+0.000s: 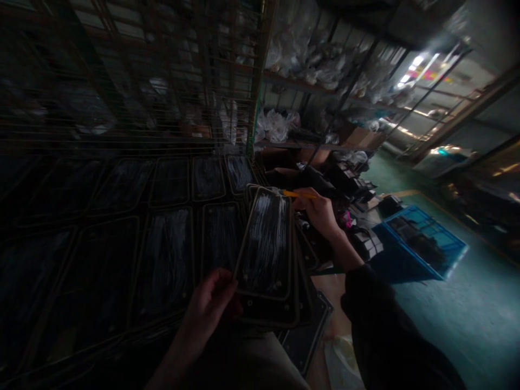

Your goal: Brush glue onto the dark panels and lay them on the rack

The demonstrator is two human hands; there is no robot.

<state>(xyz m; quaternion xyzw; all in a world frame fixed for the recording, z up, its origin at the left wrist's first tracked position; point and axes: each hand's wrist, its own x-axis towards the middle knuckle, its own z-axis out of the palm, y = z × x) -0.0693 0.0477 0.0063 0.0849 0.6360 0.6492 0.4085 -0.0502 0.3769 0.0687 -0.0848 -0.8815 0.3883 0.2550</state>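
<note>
My left hand (pixel 213 298) pinches the lower left edge of a black rectangular panel (pixel 266 244) with a pale rim and rounded corners. Wet-looking, whitish streaks run lengthwise over its face. Between the fingers of my right hand (pixel 319 211) is a brush (pixel 298 194) with a yellow handle. Its tip meets the panel's top right corner, though the bristles are hard to make out. Beneath the held panel lie more black panels (pixel 268 311), slightly fanned out. To the left, rows of similar panels (pixel 166 260) lie side by side, several of them streaked too.
A wire mesh wall (pixel 162 70) rises behind the panels. Shelves (pixel 317 81) hold clear plastic bags. On the green floor (pixel 483 303) to the right stands a blue crate (pixel 455 246) with dark items inside. Black parts (pixel 345 176) are piled beyond my right hand.
</note>
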